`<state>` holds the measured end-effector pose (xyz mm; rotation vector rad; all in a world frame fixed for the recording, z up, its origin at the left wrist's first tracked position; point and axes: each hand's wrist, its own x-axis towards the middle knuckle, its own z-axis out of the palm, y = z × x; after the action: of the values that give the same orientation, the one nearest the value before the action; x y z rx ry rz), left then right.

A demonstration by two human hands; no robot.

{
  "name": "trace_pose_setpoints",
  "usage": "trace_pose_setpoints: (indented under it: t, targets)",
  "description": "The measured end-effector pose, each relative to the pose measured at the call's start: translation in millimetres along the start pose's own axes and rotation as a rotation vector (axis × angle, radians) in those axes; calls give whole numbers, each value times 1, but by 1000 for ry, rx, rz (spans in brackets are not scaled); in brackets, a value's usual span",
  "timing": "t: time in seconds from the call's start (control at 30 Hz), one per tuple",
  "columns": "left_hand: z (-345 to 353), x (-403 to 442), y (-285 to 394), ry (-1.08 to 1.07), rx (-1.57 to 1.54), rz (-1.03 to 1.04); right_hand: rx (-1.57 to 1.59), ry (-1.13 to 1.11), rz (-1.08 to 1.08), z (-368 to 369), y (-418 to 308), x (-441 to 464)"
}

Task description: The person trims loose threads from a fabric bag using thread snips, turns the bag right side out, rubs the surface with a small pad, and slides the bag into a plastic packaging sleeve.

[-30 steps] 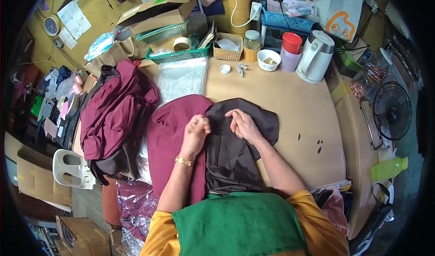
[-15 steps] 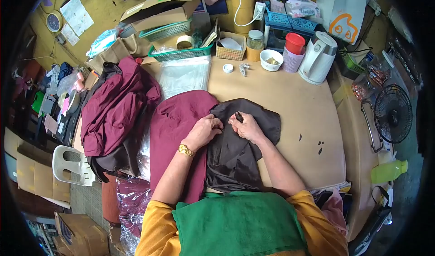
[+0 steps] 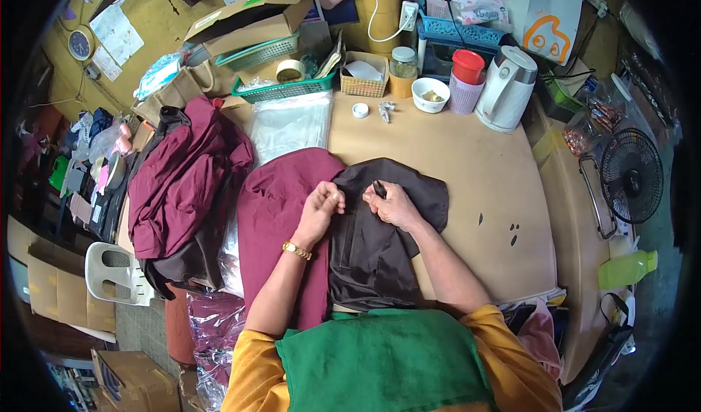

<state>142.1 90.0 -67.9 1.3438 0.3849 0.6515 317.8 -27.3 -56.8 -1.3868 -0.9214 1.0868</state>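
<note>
A maroon fabric piece (image 3: 277, 215) lies on the table beside a black fabric piece (image 3: 380, 259). My left hand (image 3: 319, 208), with a gold band at the wrist, is near the seam between the two pieces, its fingers curled together; anything between the fingertips is too small to name. My right hand (image 3: 392, 205) is over the black fabric, its fingers closed around a small dark tool (image 3: 379, 189) whose shape is mostly hidden. A small gap separates the two hands.
Crumpled maroon and black garments (image 3: 175, 186) lie at the left. Clear plastic bags (image 3: 290, 124), a green basket (image 3: 285, 89), a white bowl (image 3: 430, 95) and a white kettle (image 3: 505, 89) stand or lie toward the back. A black fan (image 3: 632, 175) is at the right.
My left hand has come down to the fabric and then drawn slightly back with fingers curled. The dark tool now shows in my right hand. The view has shifted slightly.
</note>
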Motion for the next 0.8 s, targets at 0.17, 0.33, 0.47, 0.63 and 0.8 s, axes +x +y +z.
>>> trace_pose_setpoints:
  t: [0.17,0.33,0.47,0.63,0.8]
  targets:
    - [-15,-15,8,-30,-992,42,-621,24,-228,16,-21,-15]
    - [-7,-36,28,43,-1055,77,-929,51,-173,40,-9,-13]
    - [-2,-52,15,167,85,-56,-829,107,-169,34,-5,-5]
    - [11,-50,3,205,458,51,-191,42,74,4,5,7]
    - [34,-41,19,156,1144,171,2,-59,202,0,-1,0]
